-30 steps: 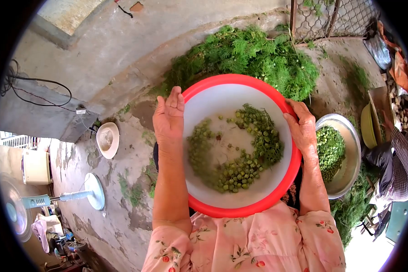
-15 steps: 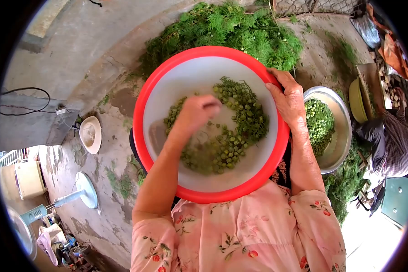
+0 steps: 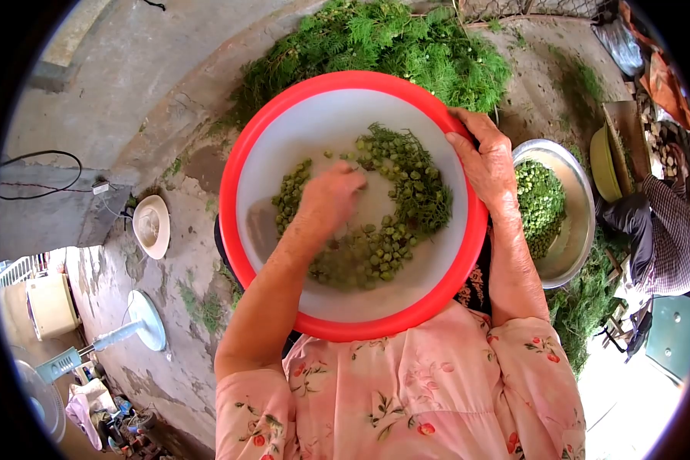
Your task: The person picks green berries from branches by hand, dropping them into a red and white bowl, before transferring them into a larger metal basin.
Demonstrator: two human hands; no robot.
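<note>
A white basin with a red rim [image 3: 241, 253] rests on my lap, tilted slightly. Inside lie small round green cones [image 3: 387, 257] and feathery green sprigs [image 3: 429, 203], loosely spread around the basin floor. My left hand [image 3: 332, 198] is low in the basin among the cones; its fingers are smeared by motion, so what they hold does not show. On the upper right side my right hand [image 3: 483, 157] grips the red rim, thumb on top and fingers hooked around the outer edge.
A metal bowl [image 3: 579, 249] of green cones stands at my right. Cut leafy branches [image 3: 391, 46] are heaped beyond the basin. On the left are a straw hat [image 3: 152, 226] and a standing fan [image 3: 142, 322]. A yellow-green basin [image 3: 604, 165] leans at far right.
My left hand has shifted slightly downward within the basin, still blurred. The basin sits a little higher and farther left in view. My right hand keeps its grip on the rim.
</note>
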